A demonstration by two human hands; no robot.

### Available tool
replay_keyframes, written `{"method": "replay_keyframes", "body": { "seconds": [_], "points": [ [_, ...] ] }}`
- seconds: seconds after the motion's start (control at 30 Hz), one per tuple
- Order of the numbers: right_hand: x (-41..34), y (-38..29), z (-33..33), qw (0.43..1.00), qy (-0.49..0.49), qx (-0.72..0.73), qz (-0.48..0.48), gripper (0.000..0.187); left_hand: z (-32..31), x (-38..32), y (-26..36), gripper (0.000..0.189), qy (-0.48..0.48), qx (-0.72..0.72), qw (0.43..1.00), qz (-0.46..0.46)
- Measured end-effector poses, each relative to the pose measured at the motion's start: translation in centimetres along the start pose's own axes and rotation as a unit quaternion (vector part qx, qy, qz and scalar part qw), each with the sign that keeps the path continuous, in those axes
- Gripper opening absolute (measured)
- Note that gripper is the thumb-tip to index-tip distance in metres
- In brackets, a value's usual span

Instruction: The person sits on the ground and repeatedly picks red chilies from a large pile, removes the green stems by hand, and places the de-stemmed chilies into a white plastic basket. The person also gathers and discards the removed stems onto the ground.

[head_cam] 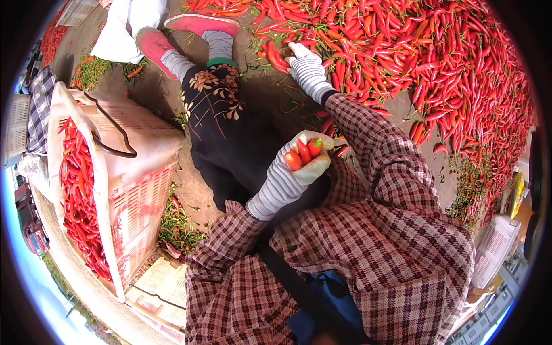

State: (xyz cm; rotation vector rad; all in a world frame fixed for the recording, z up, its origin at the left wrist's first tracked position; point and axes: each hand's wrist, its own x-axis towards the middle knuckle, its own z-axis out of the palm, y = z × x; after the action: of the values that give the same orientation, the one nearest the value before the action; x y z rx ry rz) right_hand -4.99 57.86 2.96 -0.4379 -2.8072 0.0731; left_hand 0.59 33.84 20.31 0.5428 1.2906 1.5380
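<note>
Several red chili peppers [303, 151] are gripped in my left hand [293, 172], which wears a striped knit glove, above my dark trousers. One pepper's end is greenish. My right hand [307, 69], in a matching glove, reaches to the near edge of a large heap of red chili peppers [388, 51] on the ground. Its fingertips are beside a few curved peppers [276, 58]; whether they touch or grip one, I cannot tell. A pale plastic crate [142, 172] filled with red peppers [79, 194] is at the left.
A bent metal handle [114, 133] is on the crate's side. Green stems and small peppers [177, 226] litter the ground by it. A white sack [125, 30] lies near my pink shoes [157, 47]. Another pale crate [496, 250] is at the far right, and a plaid cloth [41, 112] at the far left.
</note>
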Motion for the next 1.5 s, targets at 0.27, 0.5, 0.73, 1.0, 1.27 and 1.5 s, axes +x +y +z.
{"method": "replay_keyframes", "body": {
  "seconds": [0.27,0.5,0.73,1.0,1.27,1.5],
  "points": [
    [-3.4,-1.1,-9.3,0.903,-0.266,0.279,0.189,0.041,-2.3,0.8,3.3,0.023,0.083,-0.084,0.987,0.109],
    [-1.0,-2.3,-22.6,0.986,-0.064,0.087,-0.127,0.039,-6.6,4.8,8.0,0.025,0.083,0.098,0.983,0.128],
    [-0.6,-4.4,-24.3,0.978,0.032,-0.038,-0.205,0.027,-8.2,2.9,9.1,0.035,-0.058,-0.186,0.981,0.016],
    [0.5,-6.8,-26.2,0.969,-0.061,-0.035,-0.238,0.031,-8.1,3.6,7.7,0.025,0.094,0.281,0.911,0.288],
    [-1.4,-8.1,-26.1,0.776,-0.304,0.545,-0.093,0.037,-7.9,2.4,5.8,0.037,0.041,0.112,0.948,0.296],
    [0.0,-5.4,-23.8,0.861,-0.191,0.467,-0.069,0.038,-11.9,4.6,2.7,0.043,0.048,-0.205,0.963,0.171]
  ]
}}
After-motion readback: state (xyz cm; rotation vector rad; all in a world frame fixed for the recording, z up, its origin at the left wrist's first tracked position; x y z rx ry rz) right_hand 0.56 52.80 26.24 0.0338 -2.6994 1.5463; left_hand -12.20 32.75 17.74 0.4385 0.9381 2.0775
